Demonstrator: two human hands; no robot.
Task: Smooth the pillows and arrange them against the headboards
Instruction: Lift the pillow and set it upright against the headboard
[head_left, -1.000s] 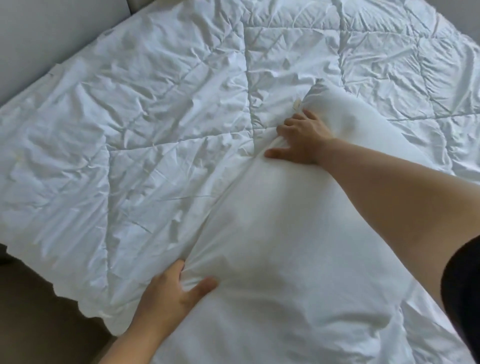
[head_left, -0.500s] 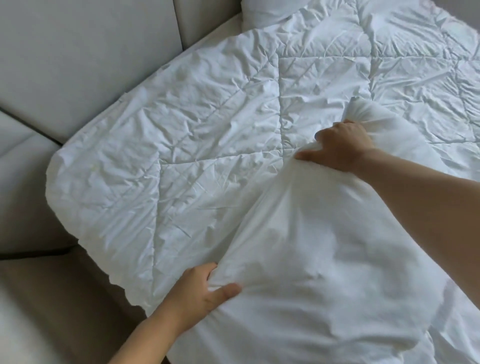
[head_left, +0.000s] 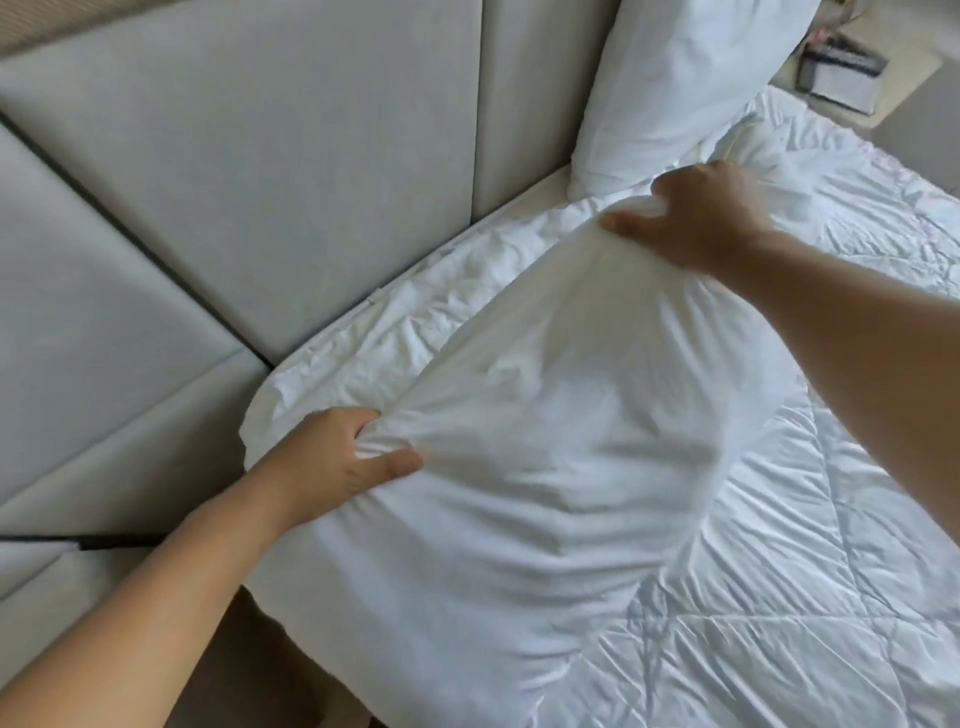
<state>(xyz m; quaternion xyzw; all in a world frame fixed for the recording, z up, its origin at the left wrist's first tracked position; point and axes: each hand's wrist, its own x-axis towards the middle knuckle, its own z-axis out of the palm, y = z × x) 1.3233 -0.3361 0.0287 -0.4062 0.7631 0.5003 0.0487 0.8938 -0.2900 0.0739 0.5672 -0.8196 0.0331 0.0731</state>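
White cotton, soft and puffy: the pillow (head_left: 561, 441) bulges between both hands. The left hand (head_left: 332, 457) bunches its near corner in curled fingers and thumb, and the right hand (head_left: 696, 218) clutches the far corner likewise. Beyond the right hand, a second smooth pillow (head_left: 675, 78) leans upright on the padded grey headboard (head_left: 260, 182). Beneath both hands lies a crinkled, diamond-stitched duvet (head_left: 805, 597).

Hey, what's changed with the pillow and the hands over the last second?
Both hands now grip the pillow by tightly bunched corners, the left hand at the near corner, the right hand at the far one, and have carried it toward the headboard. Each hand keeps its same corner; the quilt stays spread out.
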